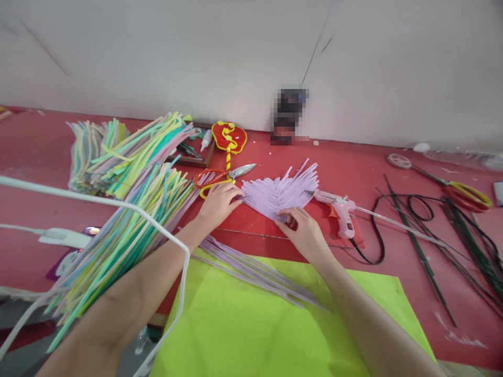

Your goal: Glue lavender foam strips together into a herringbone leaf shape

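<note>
A flat heart-like piece made of lilac strips (pixel 281 191) lies on the red table (pixel 353 167). My left hand (pixel 218 203) rests on its left edge, fingers bent and pressing the strips. At the lower tip of the piece, my right hand (pixel 303 232) pinches the strips with curled fingers. A pink glue gun (pixel 338 209) lies just right of the piece, nozzle pointing at it. Orange-handled scissors (pixel 220 175) lie just beyond my left hand. Loose lilac strips (pixel 255 269) lie between my forearms on a lime-green sheet (pixel 251 324).
Large piles of pastel strips (pixel 129 173) fill the left side. A white cable (pixel 118 207) arcs over my left arm. A red and yellow fan-shaped craft (pixel 229 137) lies at the back. Dark green wires (pixel 440 230) and yellow-handled scissors (pixel 467 193) lie to the right.
</note>
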Demonstrator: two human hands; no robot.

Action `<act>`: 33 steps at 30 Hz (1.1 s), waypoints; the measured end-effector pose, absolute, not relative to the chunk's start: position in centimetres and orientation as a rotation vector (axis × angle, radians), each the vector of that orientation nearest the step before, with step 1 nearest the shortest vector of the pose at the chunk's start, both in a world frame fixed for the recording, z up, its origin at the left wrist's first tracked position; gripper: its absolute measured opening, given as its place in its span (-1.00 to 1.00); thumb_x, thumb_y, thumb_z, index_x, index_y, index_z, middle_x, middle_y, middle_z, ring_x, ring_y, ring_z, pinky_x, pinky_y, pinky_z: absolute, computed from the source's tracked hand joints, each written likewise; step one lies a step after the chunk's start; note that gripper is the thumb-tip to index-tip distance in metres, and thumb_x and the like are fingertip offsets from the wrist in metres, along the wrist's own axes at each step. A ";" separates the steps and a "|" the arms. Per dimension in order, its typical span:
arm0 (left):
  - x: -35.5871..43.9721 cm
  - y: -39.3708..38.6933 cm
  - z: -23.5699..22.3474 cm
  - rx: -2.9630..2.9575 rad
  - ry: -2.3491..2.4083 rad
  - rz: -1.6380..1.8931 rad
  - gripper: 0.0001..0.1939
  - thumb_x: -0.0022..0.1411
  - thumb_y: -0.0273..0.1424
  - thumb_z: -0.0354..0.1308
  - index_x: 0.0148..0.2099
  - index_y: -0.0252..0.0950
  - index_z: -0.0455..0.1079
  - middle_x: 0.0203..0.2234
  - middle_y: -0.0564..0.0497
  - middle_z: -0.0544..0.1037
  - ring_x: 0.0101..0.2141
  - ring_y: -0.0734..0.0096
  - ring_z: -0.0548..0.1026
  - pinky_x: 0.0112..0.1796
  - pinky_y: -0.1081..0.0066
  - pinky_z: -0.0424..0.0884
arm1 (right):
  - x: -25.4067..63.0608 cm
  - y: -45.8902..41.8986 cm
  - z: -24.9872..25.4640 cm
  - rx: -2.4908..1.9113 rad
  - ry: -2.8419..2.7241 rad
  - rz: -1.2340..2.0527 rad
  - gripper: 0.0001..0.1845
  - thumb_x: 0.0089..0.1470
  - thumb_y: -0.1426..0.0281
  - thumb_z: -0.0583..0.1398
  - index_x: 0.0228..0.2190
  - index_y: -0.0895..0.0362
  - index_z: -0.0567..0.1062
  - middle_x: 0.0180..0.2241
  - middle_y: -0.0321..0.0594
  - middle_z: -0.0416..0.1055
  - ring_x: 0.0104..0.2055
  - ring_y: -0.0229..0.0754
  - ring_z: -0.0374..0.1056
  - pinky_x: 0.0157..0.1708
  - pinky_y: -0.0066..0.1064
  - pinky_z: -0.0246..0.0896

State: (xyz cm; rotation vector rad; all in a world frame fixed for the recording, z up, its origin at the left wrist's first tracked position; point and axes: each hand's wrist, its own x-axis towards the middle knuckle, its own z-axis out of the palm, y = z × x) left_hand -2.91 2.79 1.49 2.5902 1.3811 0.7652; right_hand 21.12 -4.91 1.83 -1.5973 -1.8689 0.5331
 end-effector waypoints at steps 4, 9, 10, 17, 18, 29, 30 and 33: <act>-2.9 2.8 1.5 2.595 1.379 0.771 -0.90 0.18 -0.45 0.22 -0.20 -0.25 0.43 -0.26 0.03 0.52 -0.16 0.27 0.45 -0.08 0.22 0.28 | 21.1 -4.9 1.9 -1.593 -1.868 0.523 -0.85 0.06 0.31 0.15 -0.33 0.10 0.45 -0.44 -0.26 0.30 -0.45 -0.23 0.26 -0.39 -0.39 0.22; -2.9 2.5 1.6 2.632 1.414 0.772 -0.90 0.20 -0.43 0.20 -0.19 -0.23 0.45 -0.25 0.01 0.50 -0.17 0.27 0.45 -0.09 0.21 0.29 | 21.0 -5.0 2.0 -1.592 -1.861 0.522 -0.84 0.07 0.30 0.13 -0.33 0.09 0.44 -0.45 -0.26 0.30 -0.46 -0.22 0.26 -0.40 -0.38 0.22; -2.9 2.4 1.6 2.641 1.424 0.775 -0.89 0.20 -0.43 0.20 -0.19 -0.22 0.46 -0.25 0.01 0.50 -0.18 0.27 0.44 -0.09 0.21 0.29 | 21.0 -5.0 2.0 -1.595 -1.860 0.523 -0.84 0.07 0.29 0.13 -0.33 0.09 0.44 -0.45 -0.26 0.30 -0.46 -0.22 0.26 -0.40 -0.38 0.22; -3.1 2.5 1.3 2.653 1.418 0.793 -0.89 0.22 -0.42 0.18 -0.18 -0.22 0.46 -0.28 0.01 0.49 -0.20 0.27 0.44 -0.10 0.21 0.29 | 21.3 -4.8 1.5 -1.588 -1.877 0.518 -0.82 0.06 0.26 0.14 -0.34 0.09 0.45 -0.44 -0.24 0.32 -0.46 -0.22 0.25 -0.39 -0.37 0.23; -3.1 2.5 1.3 2.653 1.413 0.796 -0.90 0.22 -0.42 0.18 -0.18 -0.22 0.46 -0.28 0.01 0.49 -0.20 0.27 0.44 -0.11 0.22 0.29 | 21.3 -4.8 1.5 -1.591 -1.878 0.516 -0.82 0.06 0.26 0.14 -0.33 0.09 0.45 -0.44 -0.24 0.32 -0.46 -0.22 0.25 -0.39 -0.37 0.23; -3.1 2.6 1.4 2.672 1.387 0.773 -0.90 0.23 -0.41 0.17 -0.19 -0.22 0.47 -0.28 0.02 0.53 -0.20 0.28 0.46 -0.12 0.23 0.29 | 21.1 -5.0 2.0 -1.587 -1.870 0.516 -0.84 0.07 0.28 0.14 -0.33 0.09 0.45 -0.44 -0.25 0.32 -0.45 -0.22 0.26 -0.39 -0.38 0.23; -3.1 2.6 1.3 2.676 1.385 0.776 -0.90 0.23 -0.41 0.17 -0.19 -0.22 0.47 -0.28 0.02 0.53 -0.21 0.29 0.46 -0.12 0.24 0.29 | 21.1 -5.0 1.9 -1.587 -1.869 0.513 -0.83 0.07 0.28 0.13 -0.33 0.09 0.45 -0.44 -0.25 0.32 -0.45 -0.22 0.26 -0.39 -0.38 0.23; -3.0 2.6 1.3 2.678 1.391 0.785 -0.91 0.22 -0.41 0.18 -0.19 -0.21 0.47 -0.29 0.02 0.53 -0.21 0.29 0.46 -0.12 0.24 0.29 | 21.1 -5.0 1.9 -1.589 -1.873 0.506 -0.83 0.08 0.27 0.13 -0.34 0.09 0.45 -0.44 -0.24 0.33 -0.45 -0.22 0.26 -0.39 -0.38 0.23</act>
